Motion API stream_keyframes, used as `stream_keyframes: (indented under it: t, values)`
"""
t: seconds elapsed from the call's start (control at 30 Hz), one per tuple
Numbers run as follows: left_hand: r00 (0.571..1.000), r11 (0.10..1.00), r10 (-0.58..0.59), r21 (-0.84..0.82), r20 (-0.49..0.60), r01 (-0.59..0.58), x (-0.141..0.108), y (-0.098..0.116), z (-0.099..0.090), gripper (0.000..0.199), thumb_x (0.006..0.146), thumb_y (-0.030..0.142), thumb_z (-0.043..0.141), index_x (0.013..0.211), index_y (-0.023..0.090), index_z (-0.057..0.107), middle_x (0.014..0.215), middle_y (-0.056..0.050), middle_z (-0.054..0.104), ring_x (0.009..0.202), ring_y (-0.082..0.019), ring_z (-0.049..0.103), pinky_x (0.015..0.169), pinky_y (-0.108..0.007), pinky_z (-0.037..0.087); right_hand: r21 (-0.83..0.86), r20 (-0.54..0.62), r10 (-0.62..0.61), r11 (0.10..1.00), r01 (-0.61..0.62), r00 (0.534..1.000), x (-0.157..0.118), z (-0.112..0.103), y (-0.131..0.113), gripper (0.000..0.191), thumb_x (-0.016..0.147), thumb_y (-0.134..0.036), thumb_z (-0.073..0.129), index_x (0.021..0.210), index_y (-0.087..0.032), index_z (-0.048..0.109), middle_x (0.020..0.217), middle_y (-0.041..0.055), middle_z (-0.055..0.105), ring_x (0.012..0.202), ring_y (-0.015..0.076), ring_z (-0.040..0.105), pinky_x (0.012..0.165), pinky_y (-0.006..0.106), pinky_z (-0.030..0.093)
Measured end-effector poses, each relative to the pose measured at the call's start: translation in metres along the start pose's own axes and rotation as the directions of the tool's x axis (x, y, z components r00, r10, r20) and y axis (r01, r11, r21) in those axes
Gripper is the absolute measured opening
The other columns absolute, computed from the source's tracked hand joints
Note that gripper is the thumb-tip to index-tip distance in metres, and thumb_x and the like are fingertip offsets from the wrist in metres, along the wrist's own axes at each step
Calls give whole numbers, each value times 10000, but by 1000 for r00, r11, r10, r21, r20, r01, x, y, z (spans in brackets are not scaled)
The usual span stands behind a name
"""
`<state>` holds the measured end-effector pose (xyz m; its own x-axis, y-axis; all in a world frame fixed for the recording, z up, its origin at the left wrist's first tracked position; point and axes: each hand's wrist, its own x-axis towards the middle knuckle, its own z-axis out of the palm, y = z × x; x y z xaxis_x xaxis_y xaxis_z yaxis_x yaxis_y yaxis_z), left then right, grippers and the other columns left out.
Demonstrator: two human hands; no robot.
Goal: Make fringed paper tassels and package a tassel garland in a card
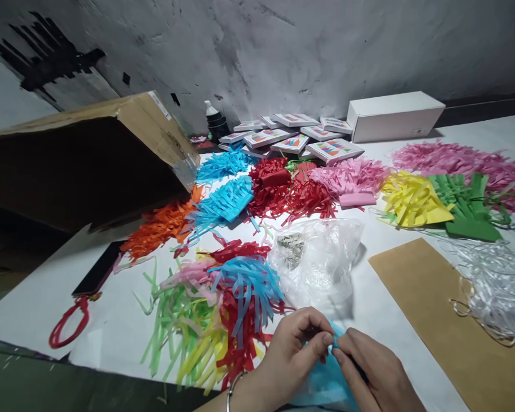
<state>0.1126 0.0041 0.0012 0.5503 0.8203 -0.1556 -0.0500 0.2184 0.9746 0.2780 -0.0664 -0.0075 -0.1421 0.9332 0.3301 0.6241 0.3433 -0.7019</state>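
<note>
At the table's front edge, a piece of light blue tissue paper [326, 380] is pinched at a narrow gathered part between both hands. My left hand [298, 346] closes thumb and index finger on it from the left. My right hand [375, 366] grips the same spot from the right, its fingers bent and partly hidden. Below the hands the paper spreads wider and leaves the view. Close by on the left lie tissue tassels: a blue one [251, 280] on top of a red one [240, 337], with yellow [206, 343] and green strips [165, 320] beside them.
A crumpled clear plastic bag [321, 263] lies beyond the hands. Brown card [420, 297] and white string [498, 286] are at right. Fringed paper bundles [347, 177], flat boxes [335, 150] and a white box [395, 117] line the back. A phone [96, 272] and large carton [154, 131] stand left.
</note>
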Motion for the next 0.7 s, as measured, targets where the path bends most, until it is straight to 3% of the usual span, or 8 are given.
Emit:
stream_keyframes:
  t: [0.13,0.3,0.4,0.47,0.6,0.7]
  values:
    - [999,999,-30,-10,21,31,-1,-3,-1,390,855,510,723,826,131,641,729,-17,571,578,-94,544,557,-204,442,12,-35,33,999,-33,999,3,-1,-3,219,1026,-177,420,836,-234,514,727,-21,576,653,120,602,613,212,474]
    - [1000,1000,-6,30,8,5,-2,-6,-3,384,874,502,705,817,129,636,734,-10,556,580,-84,523,552,-194,428,70,44,55,996,-58,998,5,1,-1,220,1032,-184,421,849,-235,531,753,-22,596,683,117,609,634,203,481]
    - [1000,999,16,43,-13,-15,-2,-5,-4,369,884,492,697,834,130,647,741,-11,561,592,-88,523,555,-193,428,85,12,88,992,-88,996,2,2,1,124,1028,-208,463,953,-239,557,823,-16,630,742,123,632,674,205,493]
    - [1000,998,17,58,-26,-16,-2,-5,-3,364,889,488,693,835,131,650,755,-14,566,597,-88,529,563,-196,434,80,-13,71,994,-69,997,1,3,2,104,1026,-202,469,985,-238,558,833,-15,634,752,122,635,686,207,492]
    - [1000,999,-3,33,-9,3,-3,-9,-1,354,881,484,704,843,138,645,741,-4,561,589,-88,535,560,-193,439,-1,-93,-29,1000,29,995,1,6,3,197,1013,-140,426,878,-226,542,741,-11,588,673,134,587,634,236,464]
    - [1000,1000,-23,14,-8,24,-3,-11,0,388,860,516,714,832,136,643,736,-4,561,568,-85,537,541,-190,438,-16,-119,-33,999,32,992,2,8,3,189,999,-130,447,868,-218,550,720,-11,575,650,131,572,618,235,456]
